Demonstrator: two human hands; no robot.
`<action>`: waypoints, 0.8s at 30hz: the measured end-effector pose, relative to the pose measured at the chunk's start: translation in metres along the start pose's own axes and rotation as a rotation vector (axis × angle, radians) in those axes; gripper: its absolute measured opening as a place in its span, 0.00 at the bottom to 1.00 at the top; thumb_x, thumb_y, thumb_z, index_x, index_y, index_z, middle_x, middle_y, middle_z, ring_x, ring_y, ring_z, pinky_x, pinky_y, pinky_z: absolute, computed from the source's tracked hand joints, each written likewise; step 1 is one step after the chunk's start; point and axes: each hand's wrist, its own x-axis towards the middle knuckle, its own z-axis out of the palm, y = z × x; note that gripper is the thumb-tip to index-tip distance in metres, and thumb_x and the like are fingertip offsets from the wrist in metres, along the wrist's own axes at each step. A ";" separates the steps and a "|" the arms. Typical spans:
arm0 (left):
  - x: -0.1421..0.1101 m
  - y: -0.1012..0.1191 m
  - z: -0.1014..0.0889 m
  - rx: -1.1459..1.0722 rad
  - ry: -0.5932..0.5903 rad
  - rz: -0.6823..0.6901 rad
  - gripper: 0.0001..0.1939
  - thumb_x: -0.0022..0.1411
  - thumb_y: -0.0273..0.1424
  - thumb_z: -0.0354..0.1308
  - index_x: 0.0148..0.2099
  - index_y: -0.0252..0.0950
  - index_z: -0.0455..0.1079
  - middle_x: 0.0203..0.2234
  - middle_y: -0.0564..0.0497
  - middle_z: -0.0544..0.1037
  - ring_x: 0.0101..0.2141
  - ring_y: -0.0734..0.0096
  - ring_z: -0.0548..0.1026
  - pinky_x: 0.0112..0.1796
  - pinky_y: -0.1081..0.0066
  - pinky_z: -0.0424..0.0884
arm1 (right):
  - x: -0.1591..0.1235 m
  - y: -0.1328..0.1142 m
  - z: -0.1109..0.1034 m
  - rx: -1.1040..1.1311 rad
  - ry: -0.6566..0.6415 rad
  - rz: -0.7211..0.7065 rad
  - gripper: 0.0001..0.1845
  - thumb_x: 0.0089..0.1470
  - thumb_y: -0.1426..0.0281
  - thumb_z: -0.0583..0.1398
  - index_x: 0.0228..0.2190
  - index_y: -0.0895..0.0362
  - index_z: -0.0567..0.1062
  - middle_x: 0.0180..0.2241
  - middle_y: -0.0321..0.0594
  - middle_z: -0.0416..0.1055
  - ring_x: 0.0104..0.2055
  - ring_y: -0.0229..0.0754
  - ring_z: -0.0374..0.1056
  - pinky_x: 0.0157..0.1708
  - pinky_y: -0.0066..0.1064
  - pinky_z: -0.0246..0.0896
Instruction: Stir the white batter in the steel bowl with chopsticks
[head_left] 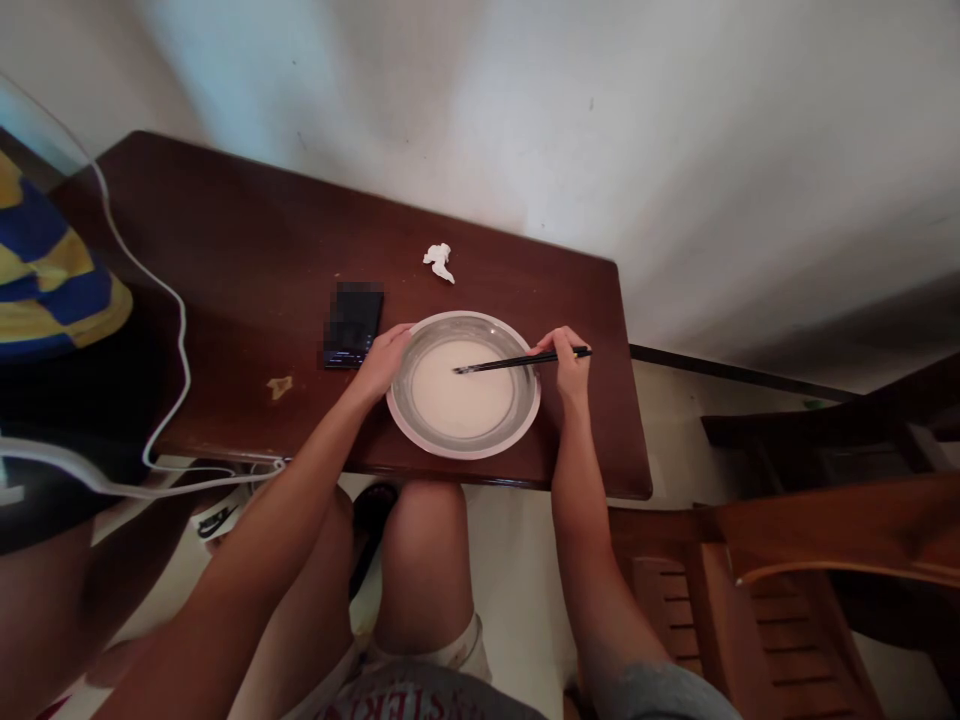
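Observation:
A wide metal bowl (401, 415) stands near the front edge of the table, with a milky white liquid (457, 405) in it. My left hand (384, 362) grips the bowl's left rim, its fingers partly hidden by the rim. In my right hand (568, 362), closed at the bowl's right side, is a pair of black chopsticks (510, 362). Their tips reach into the white liquid near the bowl's middle, and the lower ends are coated white.
A dark phone (356, 325) lies left of the bowl, a crumpled tissue (439, 262) behind it. A white cable (184, 340) runs over the left of the brown table (247, 230). Another person (52, 270) sits at left. Wooden chairs (712, 560) stand at right.

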 end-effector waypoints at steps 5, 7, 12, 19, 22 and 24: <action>-0.002 0.002 0.000 0.020 -0.009 -0.016 0.19 0.57 0.40 0.55 0.44 0.33 0.77 0.43 0.44 0.82 0.49 0.56 0.75 0.52 0.65 0.70 | -0.001 0.002 -0.001 0.086 -0.070 0.049 0.23 0.60 0.55 0.57 0.19 0.53 0.72 0.15 0.31 0.68 0.17 0.35 0.66 0.25 0.30 0.61; -0.001 0.002 0.000 0.028 -0.005 -0.016 0.18 0.58 0.39 0.55 0.44 0.34 0.77 0.44 0.45 0.82 0.50 0.57 0.75 0.52 0.65 0.70 | -0.002 0.001 0.003 0.049 -0.160 0.058 0.21 0.60 0.55 0.58 0.20 0.54 0.74 0.17 0.32 0.71 0.20 0.36 0.69 0.28 0.31 0.63; 0.001 -0.002 0.000 0.024 0.012 -0.019 0.15 0.58 0.37 0.54 0.42 0.36 0.77 0.44 0.46 0.81 0.50 0.59 0.75 0.52 0.68 0.70 | 0.000 0.000 0.002 -0.015 -0.029 0.000 0.21 0.60 0.55 0.57 0.21 0.53 0.74 0.20 0.33 0.74 0.25 0.38 0.72 0.32 0.32 0.66; 0.001 -0.002 -0.001 0.014 0.002 -0.016 0.17 0.59 0.39 0.55 0.43 0.35 0.77 0.42 0.46 0.82 0.49 0.58 0.75 0.50 0.67 0.70 | -0.002 -0.001 0.003 0.031 -0.090 0.089 0.23 0.58 0.52 0.58 0.19 0.53 0.72 0.16 0.32 0.70 0.19 0.37 0.68 0.26 0.31 0.63; 0.001 -0.002 -0.001 0.012 0.000 -0.014 0.17 0.59 0.38 0.55 0.43 0.35 0.77 0.43 0.46 0.81 0.49 0.59 0.75 0.52 0.66 0.69 | -0.002 -0.004 0.006 -0.019 -0.152 0.069 0.21 0.57 0.53 0.58 0.21 0.53 0.75 0.20 0.34 0.75 0.25 0.39 0.72 0.32 0.33 0.66; 0.002 -0.003 -0.001 0.009 -0.002 -0.012 0.16 0.58 0.38 0.55 0.43 0.35 0.76 0.43 0.46 0.81 0.49 0.59 0.75 0.52 0.66 0.69 | -0.001 -0.003 0.004 -0.030 -0.080 0.031 0.21 0.58 0.54 0.58 0.20 0.53 0.74 0.20 0.35 0.75 0.26 0.38 0.72 0.32 0.33 0.66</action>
